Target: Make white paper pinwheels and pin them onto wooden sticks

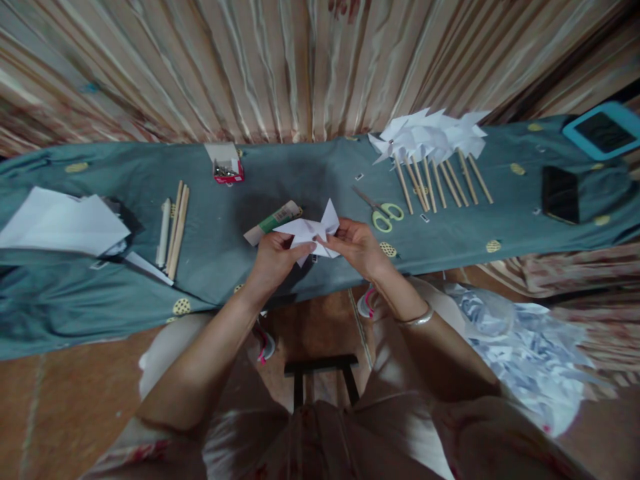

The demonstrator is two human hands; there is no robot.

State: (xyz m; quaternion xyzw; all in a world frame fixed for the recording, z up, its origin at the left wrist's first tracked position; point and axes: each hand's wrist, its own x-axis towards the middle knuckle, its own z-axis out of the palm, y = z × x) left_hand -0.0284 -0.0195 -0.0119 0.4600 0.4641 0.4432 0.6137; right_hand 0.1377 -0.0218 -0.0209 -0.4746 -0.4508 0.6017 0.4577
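Observation:
Between my two hands is a white paper pinwheel (310, 231) with pointed blades, held just above the near side of the cloth-covered table. My left hand (280, 257) grips its left side, the thumb pressed on the middle. On the other side my right hand (357, 247) pinches the paper near the centre with thumb and fingers. Whether a pin sits in the centre is too small to tell. Partly behind the pinwheel lies a green and tan tube or packet (273, 221). Scissors (380, 210) with light green handles rest to the right of my right hand.
Finished-looking pinwheels (433, 137) on sticks lie at the back right. An open box of metal pins (227, 167) stands at back left, wooden sticks (179, 230) and white paper sheets (63, 223) further left. A phone (560, 193) and blue-framed tablet (604, 130) lie far right. A bag of paper pieces (530, 360) sits below.

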